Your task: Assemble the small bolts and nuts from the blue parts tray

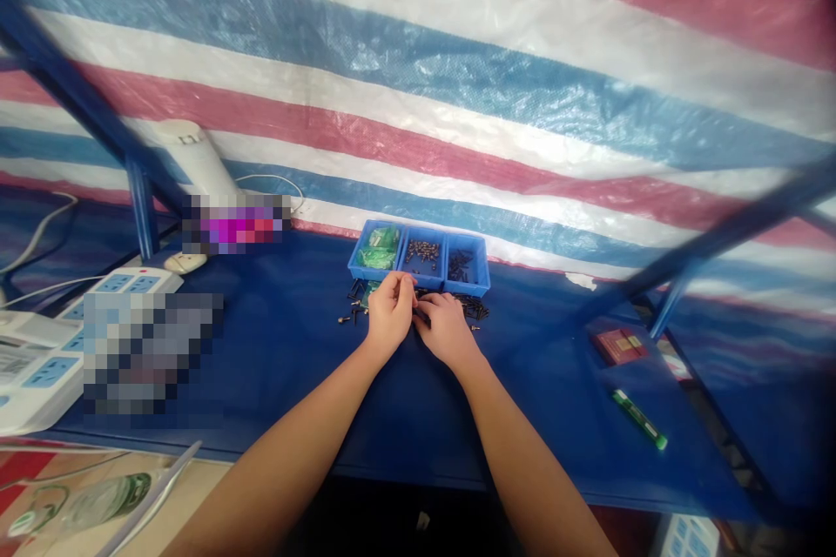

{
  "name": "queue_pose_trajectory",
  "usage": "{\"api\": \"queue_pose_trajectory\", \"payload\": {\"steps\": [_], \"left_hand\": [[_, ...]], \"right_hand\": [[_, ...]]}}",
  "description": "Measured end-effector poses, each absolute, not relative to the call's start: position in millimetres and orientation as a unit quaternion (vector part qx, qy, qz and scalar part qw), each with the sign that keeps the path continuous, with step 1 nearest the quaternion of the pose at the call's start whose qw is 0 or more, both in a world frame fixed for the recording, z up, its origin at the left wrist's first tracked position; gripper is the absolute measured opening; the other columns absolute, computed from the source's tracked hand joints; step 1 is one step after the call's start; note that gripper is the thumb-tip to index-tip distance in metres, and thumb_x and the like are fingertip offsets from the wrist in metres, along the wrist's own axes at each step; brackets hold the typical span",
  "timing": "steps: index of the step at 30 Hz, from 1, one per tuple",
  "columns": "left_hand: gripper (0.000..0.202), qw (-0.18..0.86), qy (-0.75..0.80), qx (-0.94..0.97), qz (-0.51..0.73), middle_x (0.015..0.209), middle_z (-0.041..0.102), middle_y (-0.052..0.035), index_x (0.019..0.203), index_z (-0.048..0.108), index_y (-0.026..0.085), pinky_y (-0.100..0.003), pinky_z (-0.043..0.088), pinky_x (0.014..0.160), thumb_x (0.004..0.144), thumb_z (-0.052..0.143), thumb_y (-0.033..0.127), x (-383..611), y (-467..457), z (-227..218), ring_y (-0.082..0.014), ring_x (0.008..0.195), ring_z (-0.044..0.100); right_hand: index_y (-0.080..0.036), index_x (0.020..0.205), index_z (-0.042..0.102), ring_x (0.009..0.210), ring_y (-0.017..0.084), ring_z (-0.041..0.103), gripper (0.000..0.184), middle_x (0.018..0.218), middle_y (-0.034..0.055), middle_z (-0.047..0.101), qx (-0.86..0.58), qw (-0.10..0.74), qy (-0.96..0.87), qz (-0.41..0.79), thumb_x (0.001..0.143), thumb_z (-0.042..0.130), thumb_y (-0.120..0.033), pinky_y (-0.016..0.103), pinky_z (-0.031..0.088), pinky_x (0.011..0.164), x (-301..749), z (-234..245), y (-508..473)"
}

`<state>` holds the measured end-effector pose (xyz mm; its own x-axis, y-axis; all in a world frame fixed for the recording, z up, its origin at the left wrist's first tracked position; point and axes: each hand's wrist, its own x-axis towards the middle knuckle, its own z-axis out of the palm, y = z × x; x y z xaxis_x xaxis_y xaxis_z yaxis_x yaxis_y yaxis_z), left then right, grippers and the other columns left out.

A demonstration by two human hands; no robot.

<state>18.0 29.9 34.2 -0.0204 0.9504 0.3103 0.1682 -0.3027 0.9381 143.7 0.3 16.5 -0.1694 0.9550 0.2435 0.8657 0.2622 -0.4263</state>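
left hand (390, 310) curled, grip unclear | right hand (446, 326) same | blue tray (484, 278) edge just beyond | table (293, 348) open sideways

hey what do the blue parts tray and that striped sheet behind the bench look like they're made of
The blue tray looks like moulded plastic: uniform colour, thin straight walls and dividers, a dull sheen. The striped sheet looks like woven plastic tarpaulin: fine weave texture, glossy glints, soft wrinkles. Both hands, left hand and right hand, work just before the tray among small dark parts, likely metal, though too small to tell.

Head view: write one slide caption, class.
Both hands, left and right, meet over small dark parts before a blue three-bin tray.
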Motion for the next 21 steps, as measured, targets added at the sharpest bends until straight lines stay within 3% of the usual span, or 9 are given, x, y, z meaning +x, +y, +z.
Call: {"api": "queue_pose_trajectory", "payload": {"steps": [14,21], "left_hand": [[0.027,0.358,0.472,0.600,0.538,0.057,0.058,0.0026,0.084,0.061,0.018,-0.022,0.046,0.058,0.092,0.046,0.040,18.3,30.1,32.5,-0.0107,0.054,0.056],[0.030,0.357,0.479,0.571,0.563,0.056,0.056,0.0025,0.082,0.059,0.018,-0.022,0.045,0.058,0.093,0.046,0.042,15.0,33.6,35.4,-0.0101,0.053,0.054]], "right_hand": [[-0.022,0.096,0.071,0.086,0.023,0.057,0.020,0.089,0.0056,0.071,-0.607,0.215,-0.762,0.069,0.089,0.053,-0.016,0.034,0.037,0.076,146.4,19.4,3.0],[-0.022,0.099,0.070,0.093,0.023,0.059,0.023,0.096,0.0061,0.072,-0.609,0.292,-0.732,0.091,0.089,0.051,-0.015,0.036,0.039,0.083,149.7,21.6,2.4]]}}
